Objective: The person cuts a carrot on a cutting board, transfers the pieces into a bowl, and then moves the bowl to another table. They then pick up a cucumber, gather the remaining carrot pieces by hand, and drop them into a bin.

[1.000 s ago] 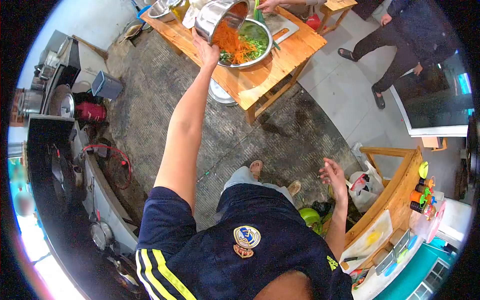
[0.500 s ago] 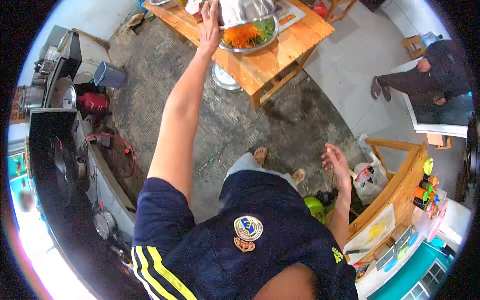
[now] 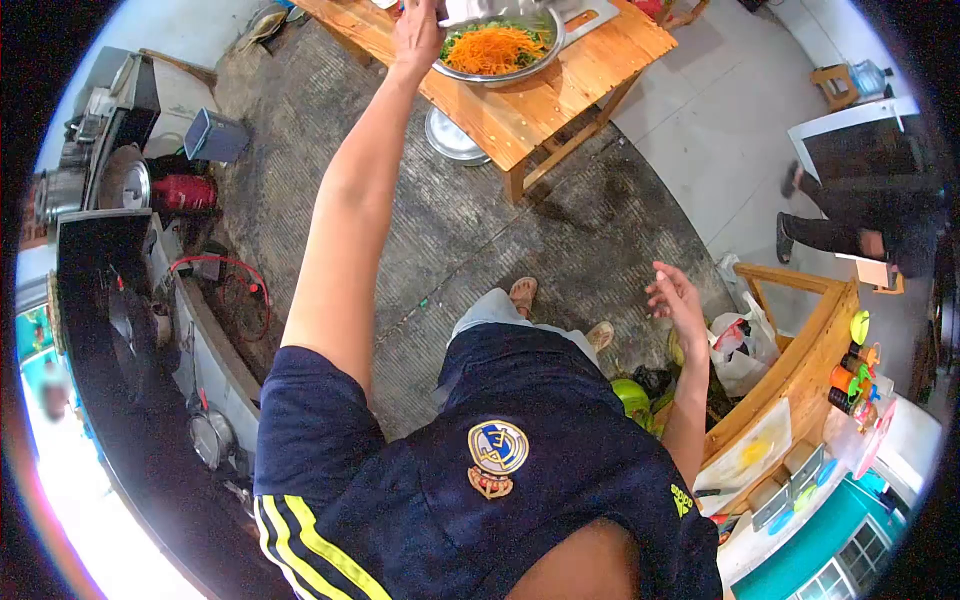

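Observation:
My left hand (image 3: 418,38) stretches far forward over the wooden table, its fingers closed on the edge of a shiny metal bowl (image 3: 490,10) cut off by the top of the view. Below it on the table stands a large steel bowl (image 3: 545,68) filled with shredded carrot (image 3: 495,48) and chopped greens (image 3: 530,35). My right hand (image 3: 680,305) hangs in the air at my side, empty, with its fingers loosely bent and apart. Nearest to it are a white plastic bag (image 3: 745,350) and a wooden side table.
The wooden table (image 3: 510,135) bears a white board (image 3: 590,22); a round metal lid (image 3: 452,138) lies underneath. To the right stands a wooden side table (image 3: 775,400) with bottles (image 3: 852,378). A stove counter (image 3: 215,330) lines the left. A person in dark clothes (image 3: 850,215) is at right.
The metal bowl in my left hand has moved up and away, exposing more carrot and greens. The other person has shifted towards me, away from the white-framed door. My right hand is nearly unchanged.

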A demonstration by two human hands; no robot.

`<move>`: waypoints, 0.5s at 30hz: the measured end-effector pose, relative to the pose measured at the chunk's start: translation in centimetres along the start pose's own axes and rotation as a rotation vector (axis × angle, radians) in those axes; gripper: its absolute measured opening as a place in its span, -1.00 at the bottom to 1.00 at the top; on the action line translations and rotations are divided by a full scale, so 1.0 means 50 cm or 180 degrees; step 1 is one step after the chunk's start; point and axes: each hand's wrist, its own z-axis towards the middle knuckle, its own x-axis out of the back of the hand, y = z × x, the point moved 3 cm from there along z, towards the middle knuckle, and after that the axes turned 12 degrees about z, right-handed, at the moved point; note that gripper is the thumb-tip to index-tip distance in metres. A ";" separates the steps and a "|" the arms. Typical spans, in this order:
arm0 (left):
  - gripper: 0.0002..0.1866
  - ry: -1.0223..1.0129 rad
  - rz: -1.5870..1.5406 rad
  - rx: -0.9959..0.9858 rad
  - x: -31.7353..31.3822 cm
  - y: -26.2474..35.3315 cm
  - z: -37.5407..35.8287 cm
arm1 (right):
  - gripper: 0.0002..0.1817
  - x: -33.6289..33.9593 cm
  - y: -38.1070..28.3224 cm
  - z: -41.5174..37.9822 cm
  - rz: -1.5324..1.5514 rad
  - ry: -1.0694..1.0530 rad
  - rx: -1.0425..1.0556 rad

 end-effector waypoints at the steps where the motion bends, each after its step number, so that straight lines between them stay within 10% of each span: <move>1: -0.03 -0.0032 0.0408 0.0318 0.010 0.017 0.006 | -0.58 -0.007 -0.007 0.009 -0.0006 -0.0047 0.0052; 3: -0.05 0.1015 0.0550 -0.0440 -0.053 -0.064 0.008 | -0.61 -0.022 -0.021 0.036 -0.0059 -0.0061 0.0191; 15: -0.05 -0.0198 -0.2462 0.1102 0.061 -0.016 -0.003 | -0.62 -0.395 -0.371 0.322 -0.1725 -0.0161 0.3482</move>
